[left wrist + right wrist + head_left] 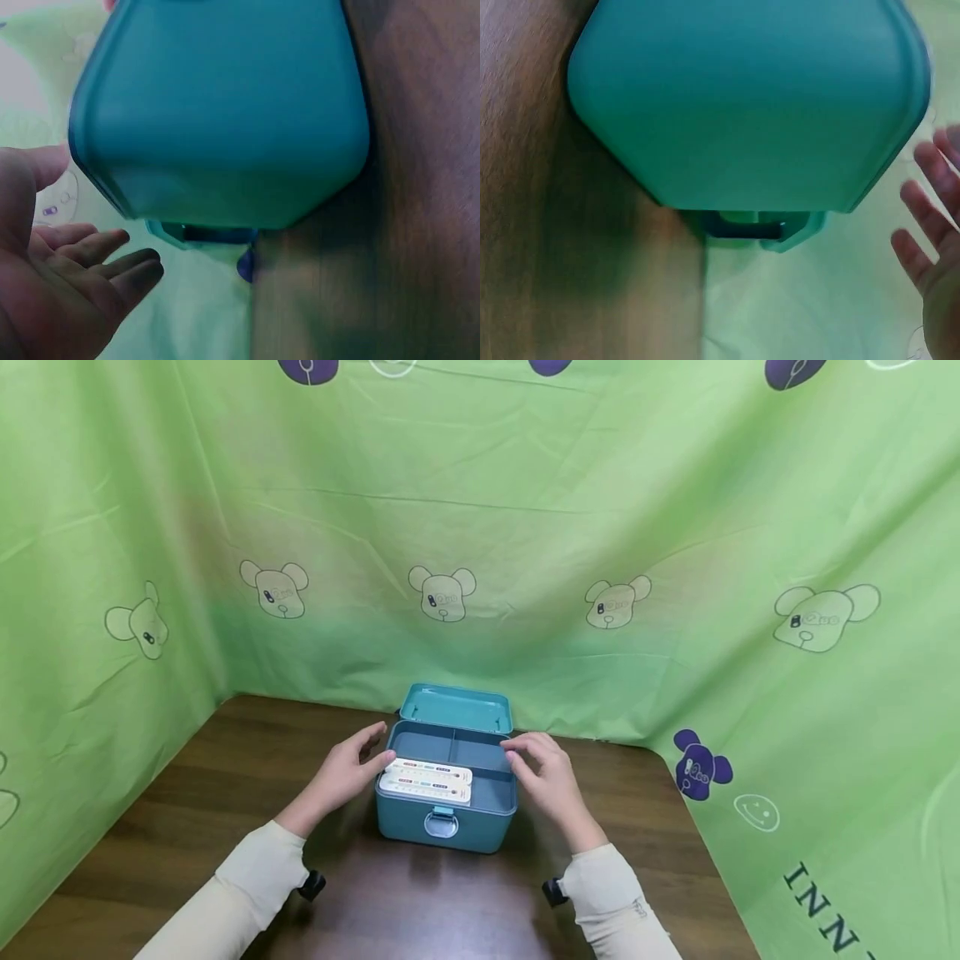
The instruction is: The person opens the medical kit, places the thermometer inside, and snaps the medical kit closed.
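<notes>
A teal storage box (405, 828) stands on the table with its lid (457, 708) tipped back. Inside, at the front left of a divided tray, lie two white flat thermometers (426, 788) with printed scales, one behind the other. My left hand (347, 775) is at the box's left rim, its thumb tip by the thermometers' left end. Its fingers look relaxed and spread in the left wrist view. On the other side, my right hand (549, 779) has its fingertips at the right rim; the right wrist view shows those fingers (926, 214) loosely extended, holding nothing.
Brown wooden table (187, 810) surrounds the box. Green printed cloth (525, 527) hangs behind and along both sides. A metal clasp (441, 825) sits on the box's front. The tray's back compartments (423, 743) and front right section (491, 793) hold nothing visible.
</notes>
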The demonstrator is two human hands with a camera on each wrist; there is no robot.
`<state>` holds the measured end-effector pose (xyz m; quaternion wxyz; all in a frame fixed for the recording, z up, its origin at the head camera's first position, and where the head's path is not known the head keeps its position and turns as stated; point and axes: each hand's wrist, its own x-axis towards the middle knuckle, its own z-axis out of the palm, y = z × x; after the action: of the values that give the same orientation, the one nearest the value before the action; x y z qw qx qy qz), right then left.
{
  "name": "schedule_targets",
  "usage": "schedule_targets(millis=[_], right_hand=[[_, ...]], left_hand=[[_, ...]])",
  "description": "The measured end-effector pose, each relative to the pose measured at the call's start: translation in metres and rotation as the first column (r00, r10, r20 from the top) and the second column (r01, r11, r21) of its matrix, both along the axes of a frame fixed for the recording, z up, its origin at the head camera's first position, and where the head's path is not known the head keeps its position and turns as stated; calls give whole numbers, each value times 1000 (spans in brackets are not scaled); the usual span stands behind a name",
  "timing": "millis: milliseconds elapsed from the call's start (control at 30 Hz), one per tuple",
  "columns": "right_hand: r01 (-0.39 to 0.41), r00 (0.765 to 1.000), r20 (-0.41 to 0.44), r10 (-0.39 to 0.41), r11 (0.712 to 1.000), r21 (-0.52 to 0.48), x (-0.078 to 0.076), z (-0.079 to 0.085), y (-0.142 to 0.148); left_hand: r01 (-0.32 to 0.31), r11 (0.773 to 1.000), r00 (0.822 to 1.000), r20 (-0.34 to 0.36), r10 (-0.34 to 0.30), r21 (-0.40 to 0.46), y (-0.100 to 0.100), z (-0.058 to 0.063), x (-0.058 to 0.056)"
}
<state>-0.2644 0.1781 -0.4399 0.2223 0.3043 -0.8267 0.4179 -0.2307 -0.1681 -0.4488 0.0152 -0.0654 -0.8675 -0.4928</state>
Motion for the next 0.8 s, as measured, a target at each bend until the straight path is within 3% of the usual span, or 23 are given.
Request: schedule_targets(millis=[167, 333, 467, 633, 800], right_hand=[[104, 990, 100, -96, 992, -78, -14, -9, 2], [169, 964, 225, -141, 979, -114, -24, -18, 5], [194, 937, 320, -142, 972, -135, -33, -25, 3], [216, 921, 362, -143, 961, -171, -39, -35, -2], [243, 897, 415, -153, 955, -172, -41, -42, -3]], left_hand=[[-41, 998, 999, 7, 40, 54, -3, -5, -16], [-52, 987, 998, 26, 49, 153, 6, -9, -33], [-61, 986, 995, 91, 47, 154, 12, -8, -45], [-46, 991, 987, 161, 25, 127, 10, -11, -55], [-43, 971, 974, 228, -12, 233, 9, -18, -61]])
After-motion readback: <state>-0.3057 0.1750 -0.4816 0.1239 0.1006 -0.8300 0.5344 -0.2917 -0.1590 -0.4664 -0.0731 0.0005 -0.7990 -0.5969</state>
